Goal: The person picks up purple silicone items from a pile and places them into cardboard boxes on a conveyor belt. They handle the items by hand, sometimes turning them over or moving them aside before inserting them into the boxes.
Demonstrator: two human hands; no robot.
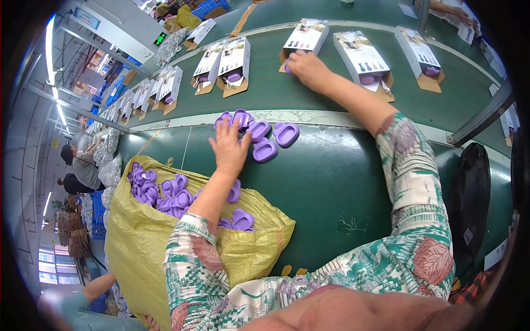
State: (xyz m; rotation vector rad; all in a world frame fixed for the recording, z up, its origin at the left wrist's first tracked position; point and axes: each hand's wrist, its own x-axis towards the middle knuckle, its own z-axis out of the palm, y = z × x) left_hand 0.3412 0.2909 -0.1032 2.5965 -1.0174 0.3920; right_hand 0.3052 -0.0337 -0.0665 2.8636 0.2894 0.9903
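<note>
My left hand (228, 148) reaches over several purple oval plastic pieces (258, 131) with shallow hollows, lying on the green table (331, 187). Its fingers are spread, and the fingertips touch or hover just above the farthest ones. Farther out, my right hand (307, 69) is at the near, open end of a white printed box (309, 34). The fingers are bent round a purple plastic piece (287, 67), of which only a small part shows at the box mouth. A yellow woven sack (138, 237) full of more purple pieces (175, 194) lies beside my left forearm.
More open white boxes (234, 55) with purple pieces in their mouths stand along the green belt (265, 71). A pale rail (326, 118) divides belt and table. On the right are a metal post (480, 113) and a black bag-like thing (472, 193). Other people work nearby.
</note>
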